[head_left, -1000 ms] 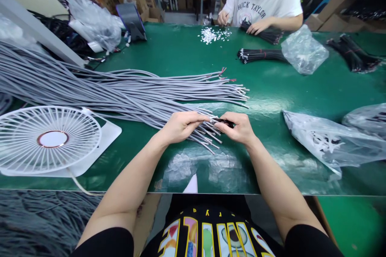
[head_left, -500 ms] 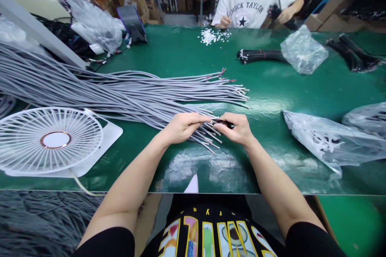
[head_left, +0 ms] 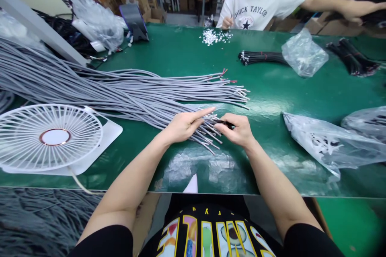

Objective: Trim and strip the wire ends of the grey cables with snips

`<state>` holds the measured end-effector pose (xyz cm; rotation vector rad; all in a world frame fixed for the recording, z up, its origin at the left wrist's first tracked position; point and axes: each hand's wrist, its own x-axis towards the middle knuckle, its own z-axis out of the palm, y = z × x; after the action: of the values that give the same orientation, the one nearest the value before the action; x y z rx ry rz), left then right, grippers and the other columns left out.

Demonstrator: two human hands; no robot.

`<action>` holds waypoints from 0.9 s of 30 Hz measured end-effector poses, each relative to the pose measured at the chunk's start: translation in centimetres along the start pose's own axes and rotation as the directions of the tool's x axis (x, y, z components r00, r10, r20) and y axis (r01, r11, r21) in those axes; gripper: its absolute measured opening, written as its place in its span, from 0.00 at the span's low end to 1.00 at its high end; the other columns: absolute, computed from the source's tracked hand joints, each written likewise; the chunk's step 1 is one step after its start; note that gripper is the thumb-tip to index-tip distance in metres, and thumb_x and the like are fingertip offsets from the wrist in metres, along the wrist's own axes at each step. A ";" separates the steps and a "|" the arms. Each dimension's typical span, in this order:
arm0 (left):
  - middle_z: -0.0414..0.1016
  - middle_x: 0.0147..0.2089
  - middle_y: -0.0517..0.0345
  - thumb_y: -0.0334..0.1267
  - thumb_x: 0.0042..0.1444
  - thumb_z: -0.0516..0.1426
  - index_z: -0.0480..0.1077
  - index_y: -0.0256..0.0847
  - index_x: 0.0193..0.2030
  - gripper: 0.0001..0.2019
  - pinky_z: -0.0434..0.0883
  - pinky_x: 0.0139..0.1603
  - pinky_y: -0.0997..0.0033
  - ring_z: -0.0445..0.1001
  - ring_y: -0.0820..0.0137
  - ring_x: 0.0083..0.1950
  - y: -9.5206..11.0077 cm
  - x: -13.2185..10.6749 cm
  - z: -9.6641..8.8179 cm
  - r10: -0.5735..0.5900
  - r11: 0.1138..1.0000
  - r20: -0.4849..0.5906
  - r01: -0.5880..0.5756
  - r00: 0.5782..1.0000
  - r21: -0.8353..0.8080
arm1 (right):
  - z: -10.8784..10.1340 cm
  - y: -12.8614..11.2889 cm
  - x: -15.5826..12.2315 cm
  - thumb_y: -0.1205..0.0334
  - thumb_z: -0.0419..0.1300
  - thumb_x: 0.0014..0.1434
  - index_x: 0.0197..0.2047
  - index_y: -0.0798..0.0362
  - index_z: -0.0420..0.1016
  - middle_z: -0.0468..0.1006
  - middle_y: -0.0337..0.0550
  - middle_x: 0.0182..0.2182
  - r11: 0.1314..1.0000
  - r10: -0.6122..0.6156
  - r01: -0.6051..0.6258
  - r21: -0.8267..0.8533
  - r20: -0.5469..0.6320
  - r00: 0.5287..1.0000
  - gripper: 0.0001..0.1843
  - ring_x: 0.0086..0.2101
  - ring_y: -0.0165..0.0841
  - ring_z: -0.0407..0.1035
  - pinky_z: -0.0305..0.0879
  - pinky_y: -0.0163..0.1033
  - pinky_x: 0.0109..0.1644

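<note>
My left hand (head_left: 182, 126) lies over the tips of a bundle of grey cables (head_left: 141, 108), its index finger stretched out and its thumb bent against a cable. The other fingers are mostly hidden beneath the hand. Close by on the right, my right hand (head_left: 238, 128) is closed around a small black hand tool (head_left: 226, 123). The tool's tip points left, among the cable ends just beyond my left fingers. Its exact kind is too small to make out. Several pale, stripped-looking cable ends (head_left: 212, 142) fan out below and between my hands.
A white fan (head_left: 54, 136) stands at the left. Clear plastic bags (head_left: 325, 140) lie at the right. Across the green table (head_left: 187, 52) are white scraps (head_left: 211, 37), black cable bundles (head_left: 262, 57) and a person in a white shirt (head_left: 253, 6).
My left index finger has lifted and straightened away from the thumb. My right hand has barely moved with the tool. The person opposite has stretched an arm out to the right.
</note>
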<state>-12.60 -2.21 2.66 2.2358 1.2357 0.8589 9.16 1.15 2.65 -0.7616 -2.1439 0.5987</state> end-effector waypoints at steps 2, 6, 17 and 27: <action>0.72 0.29 0.65 0.36 0.64 0.48 0.54 0.46 0.68 0.25 0.65 0.33 0.79 0.65 0.78 0.26 0.0 0.0 -0.1 -0.057 0.998 0.050 0.056 0.997 0.025 | -0.1 -0.1 0.0 0.53 0.60 0.57 0.23 0.53 0.71 0.70 0.38 0.19 1.000 0.005 -0.005 0.007 0.015 1.000 0.16 0.22 0.27 0.60 0.56 0.35 0.28; 0.58 0.22 0.69 0.37 0.64 0.48 0.47 0.41 0.71 0.28 0.59 0.30 0.79 0.55 0.77 0.24 0.0 0.0 -0.3 -0.069 0.996 0.026 0.070 0.997 -0.062 | -0.6 0.0 0.0 0.54 0.60 0.57 0.25 0.53 0.70 0.68 0.37 0.19 0.998 0.059 -0.059 0.021 -0.036 0.998 0.14 0.21 0.26 0.59 0.55 0.34 0.27; 0.58 0.24 0.69 0.38 0.62 0.50 0.50 0.39 0.69 0.28 0.58 0.30 0.79 0.57 0.76 0.25 0.8 0.0 -0.2 -0.113 0.992 -0.023 0.112 0.993 -0.051 | 1.7 0.1 -0.5 0.69 0.53 0.55 0.44 0.51 0.75 0.80 0.41 0.30 0.966 -0.145 0.156 -0.205 0.066 0.987 0.15 0.28 0.29 0.70 0.57 0.35 0.33; 0.62 0.24 0.68 0.39 0.61 0.52 0.63 0.35 0.58 0.19 0.61 0.31 0.78 0.61 0.77 0.25 0.7 0.0 0.0 -0.123 0.987 -0.150 0.105 0.981 -0.122 | 1.7 0.8 -0.5 0.71 0.53 0.49 0.33 0.52 0.71 0.76 0.39 0.24 0.955 -0.053 0.062 -0.289 0.041 0.998 0.10 0.24 0.30 0.66 0.56 0.34 0.30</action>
<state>-12.16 -2.56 3.15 2.0197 1.3365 1.0491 8.34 1.11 0.96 -0.8460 -2.3058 0.2691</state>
